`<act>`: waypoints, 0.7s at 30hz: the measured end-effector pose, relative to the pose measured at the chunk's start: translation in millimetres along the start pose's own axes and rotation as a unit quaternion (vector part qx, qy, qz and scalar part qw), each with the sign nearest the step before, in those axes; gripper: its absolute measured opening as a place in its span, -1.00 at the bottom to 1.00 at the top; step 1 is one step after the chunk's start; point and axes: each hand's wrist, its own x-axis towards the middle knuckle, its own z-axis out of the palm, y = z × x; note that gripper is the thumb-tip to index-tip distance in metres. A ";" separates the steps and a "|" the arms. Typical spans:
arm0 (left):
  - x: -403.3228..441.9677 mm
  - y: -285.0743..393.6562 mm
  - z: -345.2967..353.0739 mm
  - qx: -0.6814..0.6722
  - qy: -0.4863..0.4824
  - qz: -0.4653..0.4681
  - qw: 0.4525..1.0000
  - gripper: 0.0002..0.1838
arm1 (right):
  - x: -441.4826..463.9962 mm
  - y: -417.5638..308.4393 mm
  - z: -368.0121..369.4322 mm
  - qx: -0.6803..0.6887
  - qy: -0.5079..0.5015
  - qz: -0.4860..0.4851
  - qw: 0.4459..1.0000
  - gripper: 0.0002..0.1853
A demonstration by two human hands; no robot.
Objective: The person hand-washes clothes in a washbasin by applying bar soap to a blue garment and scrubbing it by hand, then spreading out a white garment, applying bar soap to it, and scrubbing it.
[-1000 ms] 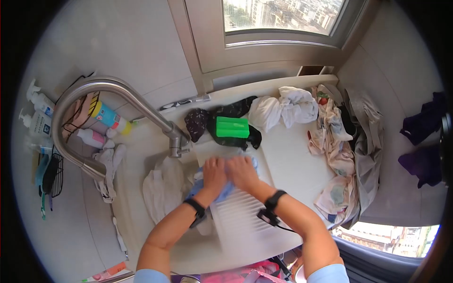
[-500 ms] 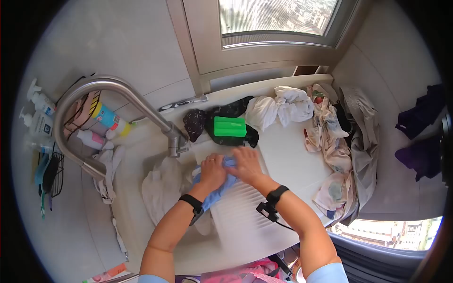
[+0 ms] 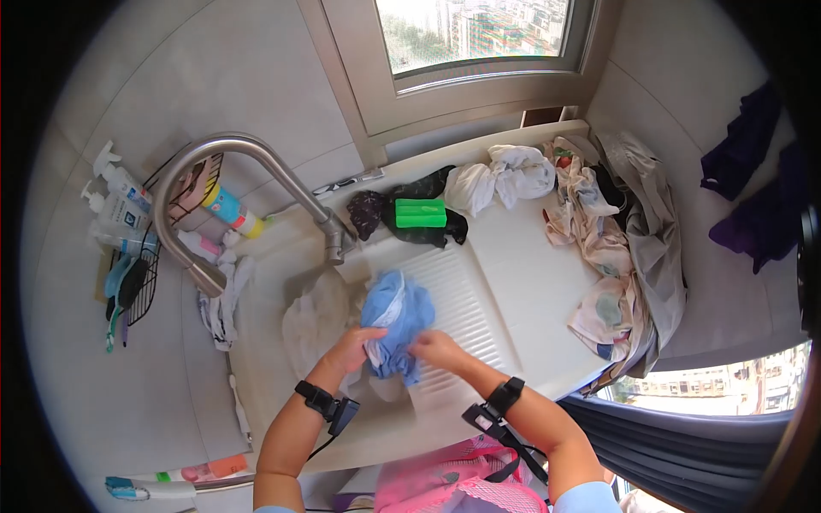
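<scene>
A crumpled light-blue cloth garment (image 3: 400, 312) with a white stripe lies on the ribbed washboard (image 3: 466, 321) of the sink. My left hand (image 3: 349, 349) is closed on its lower left edge, the thumb lying over the fabric. At the lower right edge my right hand (image 3: 438, 349) has its fingers curled against the cloth, a little blurred. Left of the cloth, whitish fabric (image 3: 316, 312) sits in the basin. Beyond it a green soap bar (image 3: 420, 213) rests on dark wet clothing (image 3: 428, 188).
A curved metal faucet (image 3: 229, 141) arches over the basin from the left. White cloth (image 3: 505, 179) and patterned clothes (image 3: 599, 248) are heaped at the back and right. Bottles (image 3: 124, 192) stand on a wall rack. A pink mesh item (image 3: 462, 483) is below the front edge.
My hands have moved back from pressing on the blue cloth to its near edge, and drawn apart. The cloth is now spread into a larger bundle. The camera view has shifted slightly.
</scene>
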 end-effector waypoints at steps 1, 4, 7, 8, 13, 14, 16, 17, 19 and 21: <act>-8.2 4.0 4.0 -0.028 -0.004 0.008 1.000 -0.57 | 1.5 -1.1 -2.5 0.126 -0.044 0.055 0.990 -0.75; -31.8 22.8 26.1 -0.092 -0.007 0.043 0.995 -0.59 | -2.9 -0.7 -10.2 0.376 -0.102 0.086 0.917 -0.77; -43.6 36.8 43.0 -0.085 0.007 0.080 0.993 -0.63 | -33.3 -28.5 -29.9 0.441 -0.100 0.026 0.892 -0.72; -45.5 40.4 41.3 -0.061 0.007 0.084 0.995 -0.65 | -42.6 -36.7 -36.7 0.465 -0.094 0.009 0.880 -0.71; -42.0 44.4 62.1 0.340 0.097 0.062 0.933 -0.63 | -87.3 -73.3 -69.0 0.532 -0.084 -0.094 0.837 -0.74; -37.9 41.4 67.2 0.472 0.128 0.031 0.871 -0.61 | -93.9 -79.4 -71.6 0.539 -0.067 -0.101 0.833 -0.76; -34.3 30.4 87.0 0.592 0.159 0.123 0.781 -0.59 | -100.2 -80.3 -73.0 0.555 -0.050 -0.082 0.826 -0.76; -37.8 20.4 106.6 0.580 0.158 0.245 0.761 -0.59 | -102.5 -78.8 -73.0 0.564 -0.042 -0.072 0.822 -0.75; -45.4 7.5 138.9 0.535 0.125 0.359 0.755 -0.60 | -100.9 -67.6 -70.7 0.561 -0.049 -0.083 0.822 -0.72; -50.8 0.8 157.5 0.483 0.066 0.352 0.799 -0.60 | -101.3 -61.1 -66.4 0.562 -0.056 -0.087 0.821 -0.68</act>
